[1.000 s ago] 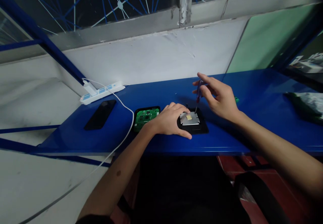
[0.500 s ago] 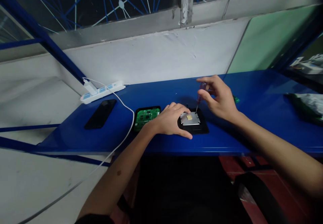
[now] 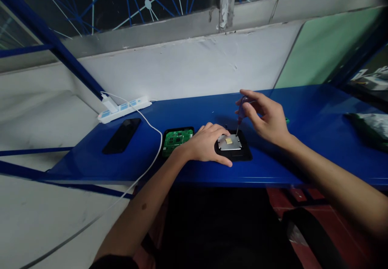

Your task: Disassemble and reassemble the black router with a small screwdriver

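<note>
A black device shell (image 3: 242, 154) with a silver metal plate (image 3: 229, 143) lies on the blue bench (image 3: 318, 139). My left hand (image 3: 205, 144) rests on its left side, fingers curled around the shell and holding it down. My right hand (image 3: 266, 116) pinches a small screwdriver (image 3: 239, 117) upright, its tip on the plate's far right corner. A green circuit board in a black frame (image 3: 176, 139) lies just left of my left hand.
A black phone (image 3: 121, 135) lies at the left of the bench. A white power strip (image 3: 124, 109) with a plugged charger and white cable (image 3: 153, 129) sits behind it. A small green object (image 3: 286, 120) peeks from behind my right hand. A grey-green bag (image 3: 368, 125) lies far right.
My right hand's fingers have shifted around the screwdriver handle, closing in and then spreading a little, with the tip staying on the plate's corner. My left hand has not moved.
</note>
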`<state>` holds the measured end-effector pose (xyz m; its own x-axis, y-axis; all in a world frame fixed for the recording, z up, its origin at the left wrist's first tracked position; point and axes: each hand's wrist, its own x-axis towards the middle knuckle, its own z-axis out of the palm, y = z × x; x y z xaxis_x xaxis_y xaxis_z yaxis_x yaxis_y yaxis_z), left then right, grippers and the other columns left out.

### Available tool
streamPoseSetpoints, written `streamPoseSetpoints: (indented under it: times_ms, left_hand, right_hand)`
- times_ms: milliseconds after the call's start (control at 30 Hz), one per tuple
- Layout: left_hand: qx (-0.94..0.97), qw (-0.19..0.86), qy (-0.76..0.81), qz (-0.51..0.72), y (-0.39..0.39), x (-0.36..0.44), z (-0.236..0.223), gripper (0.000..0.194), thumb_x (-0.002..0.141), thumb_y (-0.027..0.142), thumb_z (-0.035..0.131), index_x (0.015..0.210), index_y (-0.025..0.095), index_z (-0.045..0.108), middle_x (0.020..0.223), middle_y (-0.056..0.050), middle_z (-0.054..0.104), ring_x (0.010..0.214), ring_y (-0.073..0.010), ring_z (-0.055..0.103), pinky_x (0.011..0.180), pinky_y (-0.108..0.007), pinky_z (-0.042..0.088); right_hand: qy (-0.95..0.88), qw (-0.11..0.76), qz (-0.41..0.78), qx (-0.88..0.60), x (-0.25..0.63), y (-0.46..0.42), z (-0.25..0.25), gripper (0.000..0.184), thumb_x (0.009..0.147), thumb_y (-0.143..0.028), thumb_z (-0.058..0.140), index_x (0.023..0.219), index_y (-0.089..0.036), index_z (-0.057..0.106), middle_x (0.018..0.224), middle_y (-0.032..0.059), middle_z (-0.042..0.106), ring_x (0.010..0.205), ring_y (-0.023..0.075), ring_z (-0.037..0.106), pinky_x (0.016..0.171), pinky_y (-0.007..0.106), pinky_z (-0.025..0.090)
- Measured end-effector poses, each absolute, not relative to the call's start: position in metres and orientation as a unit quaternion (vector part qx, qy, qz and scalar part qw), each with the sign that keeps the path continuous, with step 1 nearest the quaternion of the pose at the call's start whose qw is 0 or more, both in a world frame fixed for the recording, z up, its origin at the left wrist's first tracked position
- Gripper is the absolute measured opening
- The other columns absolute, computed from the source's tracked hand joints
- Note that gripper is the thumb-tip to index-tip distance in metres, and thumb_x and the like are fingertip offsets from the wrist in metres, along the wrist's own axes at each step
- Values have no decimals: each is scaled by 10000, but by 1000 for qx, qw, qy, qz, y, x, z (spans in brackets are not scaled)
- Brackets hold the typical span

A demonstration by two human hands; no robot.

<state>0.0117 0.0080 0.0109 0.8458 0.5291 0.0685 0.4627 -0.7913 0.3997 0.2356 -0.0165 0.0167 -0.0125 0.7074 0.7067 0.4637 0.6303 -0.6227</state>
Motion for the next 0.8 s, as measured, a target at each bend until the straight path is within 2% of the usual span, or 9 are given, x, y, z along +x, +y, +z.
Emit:
streamPoseSetpoints:
  times_ms: [133,400,600,800]
  left_hand:
    - [943,186,261,93,8,12,11,825,646,753,759,1254,239,545,1323,-78,568,1222,-311,471,1062,-453,368]
    - [942,184,264,97,8,12,10,848,633,753,773,1268,243,537,1335,-80,562,1227,-313,468,1059,-444,372]
    - [943,183,263,92,9,12,10,846,638,766,755,1273,253,534,1312,-75,569,1210,-316,476,1046,-450,376]
    - [945,172,263,93,8,12,10,863,635,772,756,1275,237,534,1320,-82,563,1198,-305,480,1055,-435,380]
  right_hand:
    - [-706,564,88,-418,235,-16,19,320,950,-306,586,1269,-276,602,979,41,697,701,164,688,661,350,608]
    - [-704,566,59,-425,237,-14,19,252,921,-327,635,1163,-254,640,928,39,697,732,169,686,633,318,593]
    - [-702,561,21,-438,233,-17,21,246,926,-340,626,1146,-230,619,807,19,679,652,156,678,613,311,586]
    - [-692,566,6,-447,230,-18,18,237,933,-336,612,1142,-225,605,785,12,661,608,146,661,589,312,570]
